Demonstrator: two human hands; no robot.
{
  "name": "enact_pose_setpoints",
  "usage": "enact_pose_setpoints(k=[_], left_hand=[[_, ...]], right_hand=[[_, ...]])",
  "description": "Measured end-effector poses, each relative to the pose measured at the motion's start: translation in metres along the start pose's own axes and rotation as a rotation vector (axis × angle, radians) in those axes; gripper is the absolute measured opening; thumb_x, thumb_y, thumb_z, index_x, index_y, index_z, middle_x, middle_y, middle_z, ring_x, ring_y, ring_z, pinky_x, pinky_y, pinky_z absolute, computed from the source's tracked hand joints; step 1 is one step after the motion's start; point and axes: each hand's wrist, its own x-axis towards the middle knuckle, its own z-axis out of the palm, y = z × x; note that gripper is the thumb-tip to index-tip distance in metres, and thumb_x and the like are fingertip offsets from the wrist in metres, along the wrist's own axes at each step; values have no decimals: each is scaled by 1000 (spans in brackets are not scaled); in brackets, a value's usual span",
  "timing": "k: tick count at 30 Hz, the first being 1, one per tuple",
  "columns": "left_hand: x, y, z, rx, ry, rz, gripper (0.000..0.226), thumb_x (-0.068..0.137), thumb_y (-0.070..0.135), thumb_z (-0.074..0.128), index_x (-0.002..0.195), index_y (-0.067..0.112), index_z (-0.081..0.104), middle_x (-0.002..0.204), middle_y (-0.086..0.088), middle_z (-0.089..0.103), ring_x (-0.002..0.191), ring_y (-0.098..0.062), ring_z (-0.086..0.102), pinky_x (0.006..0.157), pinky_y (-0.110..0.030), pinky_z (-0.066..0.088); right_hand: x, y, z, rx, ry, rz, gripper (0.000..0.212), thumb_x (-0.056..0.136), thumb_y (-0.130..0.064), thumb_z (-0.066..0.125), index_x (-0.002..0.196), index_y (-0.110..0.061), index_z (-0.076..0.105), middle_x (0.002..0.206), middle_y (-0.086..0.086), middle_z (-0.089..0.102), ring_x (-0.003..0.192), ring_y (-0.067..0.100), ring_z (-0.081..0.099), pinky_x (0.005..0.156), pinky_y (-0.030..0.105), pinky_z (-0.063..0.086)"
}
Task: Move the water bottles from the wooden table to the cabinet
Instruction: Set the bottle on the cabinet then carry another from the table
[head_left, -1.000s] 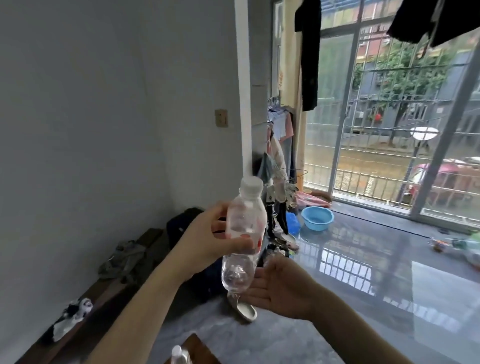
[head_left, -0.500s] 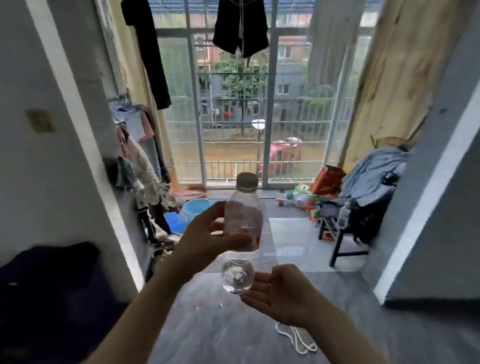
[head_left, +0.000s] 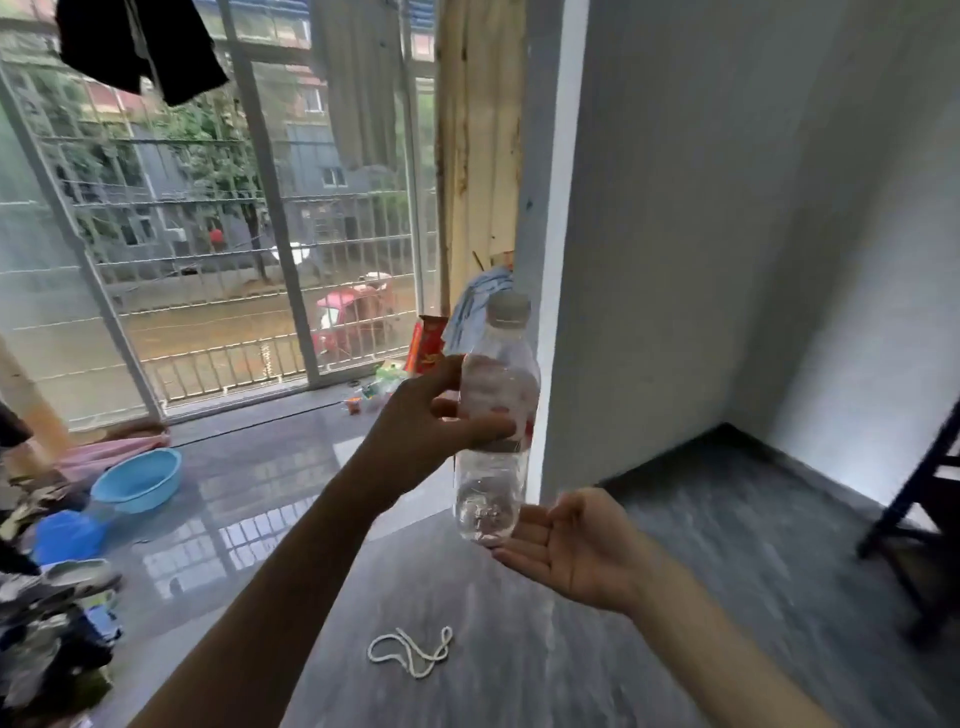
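Observation:
A clear plastic water bottle (head_left: 493, 415) with a pale cap and a red-and-white label stands upright in mid-air at the centre of the view. My left hand (head_left: 421, 431) is closed around its middle from the left. Just under and to the right of the bottle's base lies my right hand (head_left: 566, 545), palm up, fingers spread and holding nothing. The wooden table and the cabinet are out of view.
A white wall corner (head_left: 550, 260) rises right behind the bottle. A dark frame (head_left: 914, 499) stands at the right edge. On the grey floor lie a white cord (head_left: 410, 649), a blue basin (head_left: 137, 480) and clothes (head_left: 47, 639) at left. A barred window (head_left: 208, 234) fills the back.
The view has swung to the right: the window has slid left and the grey wall corner now fills the right. Both hands and the bottle keep the same pose relative to each other.

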Motion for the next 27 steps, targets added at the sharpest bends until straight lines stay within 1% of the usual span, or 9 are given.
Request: enact_pose_setpoints(k=[4,7,11,14,17,19,22,25,27], left_hand=[[33,11,94,-58,-148,46,44,66,49,83,106,55,67,107,14,77,97,-8,74,79,-28,62],[49,16,162,-110,-272,47,49,64,47,83,111,43,69,104,8,79,96,-12,76,85,-35,61],[62,24,239,-162,-439,55,53,65,45,84,114,32,69,104,4,79,96,-15,76,87,-37,62],[68,34,284,-223,-563,60,48,64,45,85,110,38,71,103,5,80,96,-13,77,83,-29,61],[70,50,327,-299,-693,95,41,65,41,86,105,42,73,102,3,80,95,-14,77,80,-23,61],[72,60,352,-348,-767,122,38,67,37,86,102,44,74,100,1,80,92,-13,78,75,-18,60],[74,76,387,-363,-887,182,42,67,45,84,107,45,72,102,8,79,94,-9,77,77,-18,59],[74,91,420,-389,-983,233,46,68,47,84,112,42,70,105,12,78,95,-6,75,80,-21,59],[67,102,438,-403,-1042,268,45,68,51,82,110,46,69,104,15,78,93,-2,74,73,-14,57]], right_hand=[[-56,-30,-72,66,82,-99,54,73,-3,36,117,15,63,127,34,60,105,45,65,91,48,53],[-97,-36,-120,146,159,-166,51,76,-5,34,109,16,66,124,35,60,98,44,68,90,47,54],[-146,-34,-167,274,288,-270,39,72,-4,36,102,12,56,111,35,65,76,43,72,70,47,62],[-181,-31,-186,356,367,-356,28,78,-4,32,89,7,56,112,34,64,74,42,72,66,45,62],[-216,-26,-203,377,448,-435,42,87,-4,27,118,9,51,134,31,55,75,39,71,70,43,60],[-237,-22,-207,424,504,-509,37,88,-5,28,115,7,49,139,32,50,76,39,70,70,42,60],[-262,-14,-214,433,594,-619,36,84,-7,32,109,7,53,130,35,54,78,39,68,68,42,61],[-282,-5,-219,484,647,-714,36,81,-9,37,107,7,54,103,30,63,77,37,68,63,41,62],[-296,4,-220,523,672,-769,43,80,-12,40,112,13,56,108,31,64,82,37,67,66,40,62]])
